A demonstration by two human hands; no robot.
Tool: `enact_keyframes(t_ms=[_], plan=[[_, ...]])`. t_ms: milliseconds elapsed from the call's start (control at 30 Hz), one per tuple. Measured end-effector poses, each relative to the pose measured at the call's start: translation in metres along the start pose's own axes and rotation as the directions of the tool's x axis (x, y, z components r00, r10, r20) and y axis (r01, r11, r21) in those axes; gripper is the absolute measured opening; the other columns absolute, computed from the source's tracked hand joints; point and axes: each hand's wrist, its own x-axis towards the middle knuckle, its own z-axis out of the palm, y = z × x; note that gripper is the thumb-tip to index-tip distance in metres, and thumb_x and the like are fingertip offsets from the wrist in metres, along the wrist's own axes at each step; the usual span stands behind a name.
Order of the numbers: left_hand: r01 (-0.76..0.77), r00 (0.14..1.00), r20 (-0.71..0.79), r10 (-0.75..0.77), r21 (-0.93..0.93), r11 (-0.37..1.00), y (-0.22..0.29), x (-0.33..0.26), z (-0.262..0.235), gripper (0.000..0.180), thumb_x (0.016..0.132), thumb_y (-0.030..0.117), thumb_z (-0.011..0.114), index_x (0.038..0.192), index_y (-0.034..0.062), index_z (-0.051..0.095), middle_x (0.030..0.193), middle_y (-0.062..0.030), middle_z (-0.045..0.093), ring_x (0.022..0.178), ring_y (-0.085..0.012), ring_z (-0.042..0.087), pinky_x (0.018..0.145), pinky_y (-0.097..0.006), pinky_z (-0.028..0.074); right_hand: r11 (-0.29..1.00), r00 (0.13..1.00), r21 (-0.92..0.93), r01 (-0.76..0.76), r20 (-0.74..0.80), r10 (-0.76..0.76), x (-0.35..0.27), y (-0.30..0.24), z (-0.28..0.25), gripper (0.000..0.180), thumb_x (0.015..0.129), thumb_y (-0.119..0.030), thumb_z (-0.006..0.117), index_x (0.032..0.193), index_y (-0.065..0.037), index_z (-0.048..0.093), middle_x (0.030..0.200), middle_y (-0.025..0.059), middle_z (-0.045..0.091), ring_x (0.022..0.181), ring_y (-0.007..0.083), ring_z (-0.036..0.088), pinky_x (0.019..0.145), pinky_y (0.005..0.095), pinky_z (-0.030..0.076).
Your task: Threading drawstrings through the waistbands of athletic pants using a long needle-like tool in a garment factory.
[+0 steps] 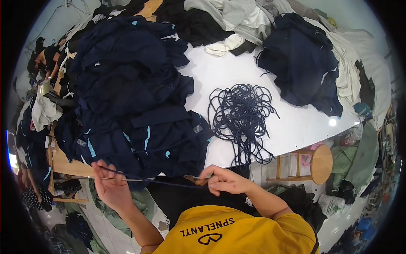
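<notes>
My left hand is closed in a pinch on a dark blue cord near the table's front edge. A thin metal rod also reaches its fingers and runs toward my right hand. That hand has its thumb and fingers closed around a small brownish piece, perhaps the rod's handle. The cord hangs slightly slack between both hands. Just beyond them lies a pile of navy garments with light blue strips. A tangled heap of dark blue cords rests right of the pile.
More navy garments lie on the white table at far right. Grey and white cloth is heaped at the back. A wooden stool stands right of the table. Another person is at far left.
</notes>
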Motion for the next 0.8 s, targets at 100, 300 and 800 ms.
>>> enact_keyframes(t_ms=[100,300,800], plan=[[0.283,0.953,0.135,-0.273,-0.068,0.957,-0.016,-0.013,0.014,0.015,0.085,0.015,0.048,0.074,0.0111,0.039,0.078,-0.0028,0.039,0.07,-0.0138,0.038,0.054,-0.024,0.033,0.949,0.987,-0.312,-0.051,-0.161,0.0,0.018,0.001,0.013,0.044,0.099,-0.018,0.04,0.141,-0.005,0.033,0.095,0.007,0.064,0.089,0.0104,0.055,0.078,0.0249,0.043],[0.736,0.34,0.215,-0.916,0.545,0.401,-0.082,-0.068,0.042,0.02,0.086,0.015,0.05,0.071,0.002,0.052,0.082,-0.0086,0.061,0.075,-0.0116,0.052,0.069,-0.022,0.038,0.983,0.924,0.114,0.144,-0.371,-0.092,0.043,0.004,0.025,0.065,0.097,-0.044,0.041,0.142,-0.001,0.027,0.129,0.0137,0.053,0.114,0.0197,0.05,0.102,0.0328,0.029],[0.335,0.884,-0.061,-0.464,0.774,0.537,-0.037,-0.048,-0.048,0.018,0.081,0.01,0.044,0.07,-0.0005,0.054,0.067,-0.0034,0.052,0.062,-0.0108,0.046,0.059,-0.022,0.034,0.521,-0.045,-0.257,0.814,-0.922,-0.385,-0.142,-0.065,-0.142,0.04,0.095,-0.003,0.046,0.134,0.005,0.038,0.121,0.0116,0.057,0.066,0.0055,0.045,0.055,0.0155,0.038]])
